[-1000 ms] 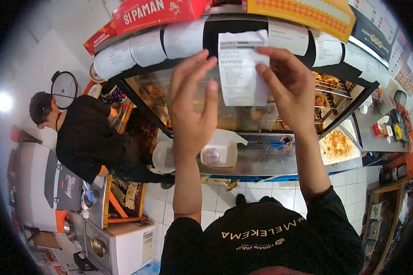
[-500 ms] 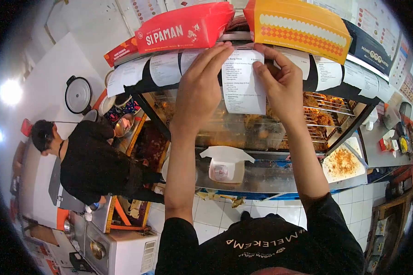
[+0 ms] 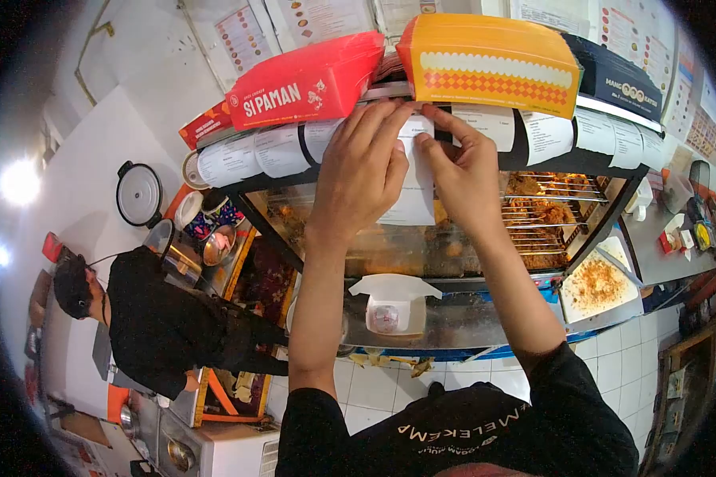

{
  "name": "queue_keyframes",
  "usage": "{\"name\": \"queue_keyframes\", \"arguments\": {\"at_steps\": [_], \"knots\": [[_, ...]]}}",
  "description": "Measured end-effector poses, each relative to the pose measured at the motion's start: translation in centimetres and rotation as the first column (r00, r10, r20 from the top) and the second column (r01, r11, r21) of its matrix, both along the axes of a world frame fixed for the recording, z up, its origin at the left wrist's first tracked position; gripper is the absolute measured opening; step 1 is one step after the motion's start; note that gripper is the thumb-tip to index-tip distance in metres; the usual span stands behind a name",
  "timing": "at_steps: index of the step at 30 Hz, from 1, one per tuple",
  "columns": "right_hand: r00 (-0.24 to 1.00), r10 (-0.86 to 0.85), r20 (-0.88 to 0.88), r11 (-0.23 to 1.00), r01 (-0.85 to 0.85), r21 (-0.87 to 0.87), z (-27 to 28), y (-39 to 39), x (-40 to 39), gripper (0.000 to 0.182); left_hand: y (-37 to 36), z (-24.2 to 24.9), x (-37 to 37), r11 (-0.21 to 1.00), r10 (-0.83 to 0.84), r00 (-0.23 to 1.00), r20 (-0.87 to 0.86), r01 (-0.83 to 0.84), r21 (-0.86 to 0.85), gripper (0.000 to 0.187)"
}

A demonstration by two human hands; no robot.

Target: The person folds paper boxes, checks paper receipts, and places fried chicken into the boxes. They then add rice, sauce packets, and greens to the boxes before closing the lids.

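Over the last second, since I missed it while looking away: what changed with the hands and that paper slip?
The receipt went from the right hand holding it out in front of the case to being pressed against the top rail among the other slips. The left hand, open and apart before, now presses on it too. The boxes on top and the co-worker stayed put.

white wall [image 3: 79, 143] | white tiled floor [image 3: 374, 381] | bright lamp [image 3: 17, 181]

Fried-chicken shop: heated display case [image 3: 525, 230], order slips [image 3: 278, 151], takeaway boxes [image 3: 302, 79].
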State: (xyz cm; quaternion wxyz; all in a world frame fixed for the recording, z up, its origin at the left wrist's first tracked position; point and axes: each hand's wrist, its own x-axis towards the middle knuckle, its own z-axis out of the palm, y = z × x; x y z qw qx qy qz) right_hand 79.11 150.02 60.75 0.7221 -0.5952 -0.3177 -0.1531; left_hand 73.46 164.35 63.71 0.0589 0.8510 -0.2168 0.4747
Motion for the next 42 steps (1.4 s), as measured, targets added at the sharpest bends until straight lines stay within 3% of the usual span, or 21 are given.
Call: {"name": "queue_keyframes", "arguments": {"at_steps": [1, 6, 9, 12, 13, 15, 17, 19, 22, 27, 31, 36, 39, 42], "knots": [[0.999, -0.036, 0.01, 0.996, 0.037, -0.076, 0.1, -0.2, 0.1, 0.035, -0.2, 0.2, 0.3, 1.0, -0.007, 1.0, 0.006, 0.007, 0.004, 0.042], [0.999, -0.001, 0.043, 0.997, 0.005, -0.082, 0.1, -1.0, -0.1, 0.035, -0.5, 0.2, 1.7, 0.999, 0.036, 0.997, -0.065, -0.036, 0.0, 0.037], [0.981, -0.061, 0.186, 0.99, 0.083, -0.112, -0.3, -3.3, -1.9, 0.026, -1.1, 0.2, 2.2, 0.991, 0.121, 0.993, 0.0, -0.121, 0.055, 0.038], [0.904, -0.207, 0.374, 0.915, 0.314, -0.252, -0.4, -6.5, -3.1, 0.015, -2.0, 0.0, 2.4, 0.979, 0.196, 0.98, -0.016, -0.195, 0.067, 0.04], [0.902, -0.212, 0.376, 0.911, 0.321, -0.257, -0.5, -7.2, -2.8, 0.015, -2.2, 0.0, 2.5, 0.98, 0.188, 0.982, -0.017, -0.187, 0.062, 0.04], [0.599, -0.373, 0.708, 0.742, 0.651, -0.159, -0.3, -8.0, -1.8, 0.019, -2.0, -0.1, 2.7, 0.98, 0.178, 0.984, 0.011, -0.178, 0.088, 0.042], [0.606, -0.366, 0.707, 0.729, 0.659, -0.187, 0.1, -8.1, -0.8, 0.023, -2.0, -0.2, 2.4, 0.982, 0.184, 0.983, -0.029, -0.182, 0.053, 0.044], [0.533, -0.316, 0.785, 0.675, 0.708, -0.208, 0.4, -7.9, 0.4, 0.024, -2.1, -0.3, 2.5, 0.982, 0.187, 0.98, -0.069, -0.185, 0.03, 0.046], [0.54, -0.289, 0.791, 0.703, 0.681, -0.208, 0.4, -7.8, 1.3, 0.029, -2.0, -0.7, 2.7, 0.98, 0.189, 0.982, 0.024, -0.19, 0.057, 0.047], [0.599, -0.257, 0.758, 0.719, 0.643, -0.264, 0.6, -7.5, 1.7, 0.031, -2.5, -0.4, 2.4, 0.978, 0.21, 0.977, -0.044, -0.209, 0.025, 0.046], [0.55, -0.252, 0.796, 0.72, 0.656, -0.226, 1.0, -7.2, 2.1, 0.033, -2.7, -0.2, 2.3, 0.971, 0.237, 0.97, -0.061, -0.235, 0.032, 0.045], [0.521, -0.259, 0.813, 0.701, 0.681, -0.213, 1.1, -7.0, 2.3, 0.033, -3.7, -1.2, 3.3, 0.943, 0.327, 0.944, 0.034, -0.328, 0.054, 0.052], [0.519, -0.254, 0.816, 0.689, 0.689, -0.224, 1.1, -7.0, 2.6, 0.036, -4.3, -1.3, 3.4, 0.954, 0.296, 0.953, 0.067, -0.298, 0.031, 0.051], [0.456, -0.242, 0.857, 0.626, 0.748, -0.222, 1.0, -7.2, 3.4, 0.046, -4.5, -1.7, 3.5, 0.944, 0.326, 0.943, 0.071, -0.328, 0.024, 0.051]]}}
